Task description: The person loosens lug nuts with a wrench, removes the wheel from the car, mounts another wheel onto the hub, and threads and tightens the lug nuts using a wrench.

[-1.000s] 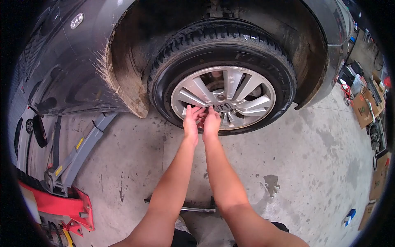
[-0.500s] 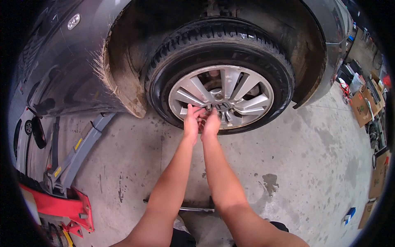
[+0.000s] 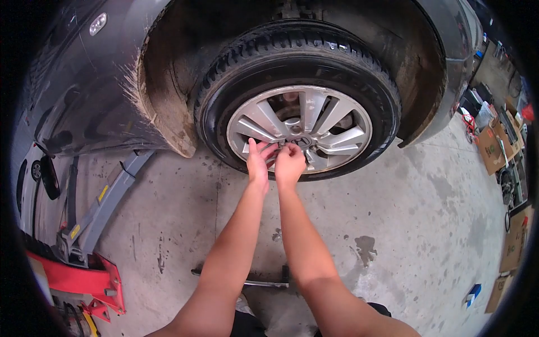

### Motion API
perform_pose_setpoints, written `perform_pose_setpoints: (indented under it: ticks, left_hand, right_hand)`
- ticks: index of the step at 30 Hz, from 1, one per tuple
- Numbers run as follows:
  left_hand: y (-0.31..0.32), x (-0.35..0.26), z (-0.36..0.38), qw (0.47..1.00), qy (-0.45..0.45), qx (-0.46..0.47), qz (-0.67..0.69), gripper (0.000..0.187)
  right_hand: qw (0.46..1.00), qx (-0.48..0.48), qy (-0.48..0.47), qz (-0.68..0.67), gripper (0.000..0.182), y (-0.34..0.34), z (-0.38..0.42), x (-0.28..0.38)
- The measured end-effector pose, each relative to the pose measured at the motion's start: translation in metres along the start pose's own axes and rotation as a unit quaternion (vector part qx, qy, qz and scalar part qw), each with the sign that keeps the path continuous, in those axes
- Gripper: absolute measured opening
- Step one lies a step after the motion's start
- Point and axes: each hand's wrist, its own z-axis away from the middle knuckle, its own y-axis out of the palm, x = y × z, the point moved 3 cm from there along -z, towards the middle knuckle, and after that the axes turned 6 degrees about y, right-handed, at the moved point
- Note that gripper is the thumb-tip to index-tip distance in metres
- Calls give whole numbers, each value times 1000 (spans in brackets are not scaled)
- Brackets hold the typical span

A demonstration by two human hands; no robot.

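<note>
A silver alloy wheel (image 3: pixel 310 106) with a black tire (image 3: pixel 387 106) is mounted on the dark car, its center cap (image 3: pixel 300 141) bearing an H emblem. Just left of the cap, my right hand (image 3: pixel 290 165) pinches a lug nut (image 3: pixel 282 144) at one of the stud holes; its fingertips partly hide it. Beside it, my left hand (image 3: pixel 258 165) is cupped with thumb and fingers apart, close in front of the lower-left spokes. The inside of the left palm is mostly hidden.
A gray lift arm (image 3: pixel 112 196) reaches under the car at left, above a red metal base (image 3: pixel 78 275). A metal bar tool (image 3: pixel 266 282) lies on the concrete floor beneath my forearms. Cardboard boxes (image 3: pixel 491 149) line the right side, near a small blue item (image 3: pixel 474 293).
My right hand has turned, its fingers now curled together at the lug position. The left hand has shifted slightly left and its fingers show more apart. The view has moved slightly.
</note>
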Motion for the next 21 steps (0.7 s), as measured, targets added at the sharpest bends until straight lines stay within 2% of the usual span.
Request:
perform_pose_setpoints:
  ticks: [2,3,6,7,8,12,15,18,19,20,21]
  left_hand:
    - [-2,-2,-2,1000,9,-8,16,69]
    - [-5,0,-6,1000,13,-20,2,68]
    - [-4,2,-4,997,11,-59,-44,68]
    - [-2,4,-4,999,5,-42,-10,66]
    - [1,5,-3,999,-2,-24,26,64]
    - [3,4,0,997,-23,-62,37,62]
    - [6,5,1,998,-20,-52,19,61]
    - [5,12,-1,996,-23,-60,67,61]
    - [2,16,-4,992,-22,-66,105,61]
    - [-1,19,-6,992,-23,-67,105,61]
    - [0,19,-5,994,-25,-67,82,61]
  right_hand:
    - [999,20,-10,45,24,7,-4,-20]
    - [994,-4,-40,106,25,5,-2,-17]
    - [995,2,-73,67,30,-7,17,12]
    - [995,64,-25,69,37,-8,20,16]
    - [995,65,-25,73,37,-8,17,12]
    - [995,22,-39,95,37,-9,15,10]
    - [995,44,-7,84,38,-11,13,4]
    - [997,33,-49,50,39,-10,11,0]
    - [995,63,-46,54,40,-10,13,4]
    - [993,93,-43,60,40,-9,14,7]
    - [992,73,-50,84,40,-12,14,11]
